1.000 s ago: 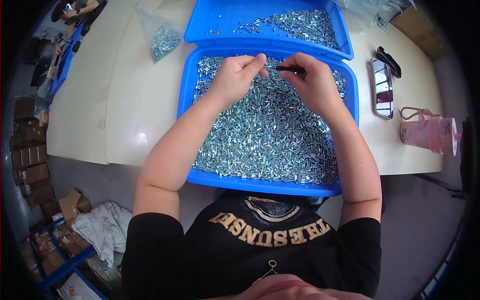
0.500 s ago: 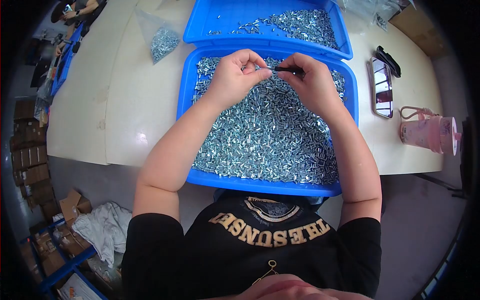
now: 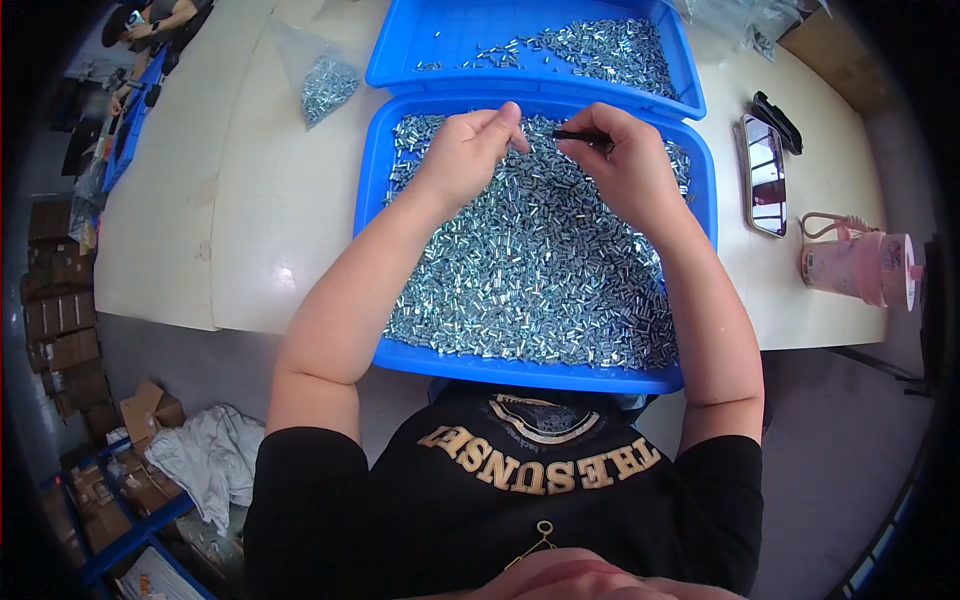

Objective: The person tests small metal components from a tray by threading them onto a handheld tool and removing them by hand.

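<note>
My left hand [image 3: 465,155] hovers over the upper left of a blue bin [image 3: 365,220], its fingers curled and the thumb raised along them. Whatever it holds, if anything, is hidden. In my right hand [image 3: 630,165] a thin black tool [image 3: 572,135] is pinched between thumb and fingers, its tip pointing left; its exact kind does not show. A gap separates the tool from my left fingers. Beneath both hands, small shiny metal pins [image 3: 530,270] fill the bin.
Behind stands a second blue bin [image 3: 690,60] with pins [image 3: 610,50] heaped at its right. A clear bag of pins [image 3: 328,88] lies left. To the right are a phone [image 3: 765,175], a black object [image 3: 778,120] and a pink cup [image 3: 858,268]. Another person's arm [image 3: 165,22] shows far left.
My left hand has drawn back leftward from the black tool, and its thumb has lifted. Before, both hands' fingertips met around a small metal piece at the tool's tip. My right hand barely moved.
</note>
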Motion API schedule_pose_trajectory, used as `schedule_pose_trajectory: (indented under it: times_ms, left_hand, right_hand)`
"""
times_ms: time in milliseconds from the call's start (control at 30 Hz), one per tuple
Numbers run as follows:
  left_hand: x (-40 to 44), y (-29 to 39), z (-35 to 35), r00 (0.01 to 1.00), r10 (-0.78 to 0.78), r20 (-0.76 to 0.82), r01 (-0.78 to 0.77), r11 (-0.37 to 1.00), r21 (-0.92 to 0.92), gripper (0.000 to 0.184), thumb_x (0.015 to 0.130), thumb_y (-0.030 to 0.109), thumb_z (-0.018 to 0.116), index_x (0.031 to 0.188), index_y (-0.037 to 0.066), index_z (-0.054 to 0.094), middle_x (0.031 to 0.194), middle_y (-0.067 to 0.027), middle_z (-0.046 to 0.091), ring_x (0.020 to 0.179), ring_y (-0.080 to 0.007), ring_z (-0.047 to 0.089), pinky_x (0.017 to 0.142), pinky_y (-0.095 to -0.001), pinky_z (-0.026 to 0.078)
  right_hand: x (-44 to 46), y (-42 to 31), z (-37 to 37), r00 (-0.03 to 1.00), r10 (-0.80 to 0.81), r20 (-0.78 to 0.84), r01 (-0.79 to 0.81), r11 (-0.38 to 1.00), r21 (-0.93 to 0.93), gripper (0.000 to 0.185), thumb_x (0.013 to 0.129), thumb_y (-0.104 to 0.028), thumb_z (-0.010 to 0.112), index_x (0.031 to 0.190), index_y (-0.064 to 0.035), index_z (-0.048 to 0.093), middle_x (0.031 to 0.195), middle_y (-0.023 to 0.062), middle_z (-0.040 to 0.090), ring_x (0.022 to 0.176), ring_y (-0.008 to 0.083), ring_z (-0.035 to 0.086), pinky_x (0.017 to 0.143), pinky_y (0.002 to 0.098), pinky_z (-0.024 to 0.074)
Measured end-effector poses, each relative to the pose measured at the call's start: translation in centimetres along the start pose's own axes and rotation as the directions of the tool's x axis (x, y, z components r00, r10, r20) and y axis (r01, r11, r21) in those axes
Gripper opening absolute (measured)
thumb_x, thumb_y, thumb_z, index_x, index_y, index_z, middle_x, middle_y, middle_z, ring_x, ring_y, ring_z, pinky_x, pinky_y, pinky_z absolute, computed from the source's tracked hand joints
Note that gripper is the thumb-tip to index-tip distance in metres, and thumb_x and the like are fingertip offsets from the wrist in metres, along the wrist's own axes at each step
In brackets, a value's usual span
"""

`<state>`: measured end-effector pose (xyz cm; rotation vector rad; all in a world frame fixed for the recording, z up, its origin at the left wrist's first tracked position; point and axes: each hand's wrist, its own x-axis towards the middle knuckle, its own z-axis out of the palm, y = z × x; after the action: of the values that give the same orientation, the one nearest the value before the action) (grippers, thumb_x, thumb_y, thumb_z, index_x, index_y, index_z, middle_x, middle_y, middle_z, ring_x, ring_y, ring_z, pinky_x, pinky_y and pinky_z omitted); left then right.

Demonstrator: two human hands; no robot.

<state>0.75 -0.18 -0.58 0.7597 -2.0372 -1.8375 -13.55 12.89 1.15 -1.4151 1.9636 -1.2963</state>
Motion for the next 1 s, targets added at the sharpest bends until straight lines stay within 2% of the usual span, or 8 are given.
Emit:
schedule_pose_trajectory:
  times_ms: [67,133,167,233,400,700,867,1000]
  left_hand:
    - [0.0,0.0,-0.3,0.998,-0.065,0.014,0.066,0.991,-0.112,0.027,0.091,0.030,0.049,0.092,0.005,0.058,0.059,0.0052,0.039,0.051,-0.0041,0.032,0.047,-0.0210,0.027]
    - [-0.2,0.4,-1.1,0.950,-0.191,0.247,0.294,0.816,-0.498,0.023,0.091,0.022,0.045,0.102,0.003,0.054,0.069,0.0010,0.046,0.054,-0.0061,0.036,0.049,-0.0206,0.031]
    - [-0.2,0.7,-1.1,0.950,-0.191,0.247,0.293,0.817,-0.497,0.023,0.091,0.022,0.045,0.102,0.003,0.054,0.069,0.0010,0.046,0.054,-0.0061,0.036,0.049,-0.0206,0.031]
    - [-0.3,1.2,-1.1,0.914,-0.177,0.365,0.379,0.696,-0.610,0.024,0.090,0.013,0.044,0.109,-0.002,0.047,0.086,-0.0043,0.051,0.062,-0.0059,0.042,0.049,-0.0176,0.035]
    - [0.2,0.1,-0.9,0.923,-0.147,0.355,0.342,0.734,-0.587,0.019,0.087,0.005,0.047,0.104,-0.002,0.052,0.086,-0.0050,0.054,0.065,-0.0070,0.046,0.053,-0.0190,0.038]
    - [-0.2,1.0,-0.7,0.938,-0.159,0.308,0.302,0.811,-0.501,0.026,0.093,0.019,0.046,0.107,-0.001,0.055,0.079,-0.0009,0.053,0.061,-0.0043,0.043,0.048,-0.0164,0.035]
    - [0.2,0.5,-1.1,0.906,-0.151,0.395,0.391,0.653,-0.649,0.034,0.094,0.023,0.044,0.113,-0.005,0.050,0.080,0.0006,0.048,0.061,-0.0044,0.039,0.048,-0.0155,0.033]
    - [0.0,0.7,-0.9,0.897,-0.163,0.411,0.418,0.613,-0.670,0.034,0.094,0.021,0.043,0.114,-0.005,0.049,0.081,0.0004,0.047,0.060,-0.0049,0.038,0.050,-0.0167,0.034]
  right_hand:
    - [0.0,0.2,0.1,1.000,0.000,-0.005,0.000,1.000,0.005,0.016,0.075,-0.009,0.066,0.087,-0.0004,0.060,0.082,0.0123,0.065,0.074,0.0218,0.064,0.067,0.0292,0.0492]
    - [0.1,0.2,0.1,1.000,-0.002,-0.010,0.002,1.000,0.012,0.015,0.076,-0.009,0.066,0.087,-0.0005,0.060,0.082,0.0122,0.065,0.074,0.0217,0.064,0.067,0.0290,0.0492]
    - [0.1,0.2,0.1,1.000,-0.004,-0.006,0.004,1.000,0.007,0.015,0.076,-0.009,0.066,0.087,-0.0005,0.060,0.082,0.0123,0.065,0.074,0.0215,0.064,0.067,0.0290,0.0492]
    - [0.1,0.1,0.1,1.000,-0.005,-0.006,0.005,1.000,0.000,0.015,0.076,-0.009,0.066,0.087,-0.0005,0.060,0.082,0.0124,0.065,0.074,0.0214,0.064,0.067,0.0290,0.0492]
    - [0.1,0.1,0.1,1.000,0.003,-0.011,-0.003,1.000,0.012,0.016,0.076,-0.010,0.066,0.087,-0.0002,0.060,0.081,0.0119,0.065,0.073,0.0210,0.064,0.067,0.0293,0.0492]
    - [0.0,0.0,0.2,1.000,-0.003,-0.010,0.003,1.000,0.007,0.016,0.076,-0.011,0.066,0.086,-0.0003,0.060,0.080,0.0115,0.065,0.072,0.0193,0.063,0.065,0.0287,0.0489]
    - [0.0,0.0,0.1,1.000,-0.006,-0.018,0.006,1.000,0.007,0.016,0.076,-0.010,0.066,0.086,-0.0002,0.060,0.080,0.0117,0.065,0.072,0.0196,0.064,0.066,0.0286,0.0491]
    - [0.0,0.1,0.1,1.000,-0.016,-0.015,0.016,0.999,0.028,0.015,0.076,-0.010,0.066,0.087,0.0000,0.060,0.081,0.0120,0.065,0.073,0.0200,0.064,0.066,0.0286,0.0493]
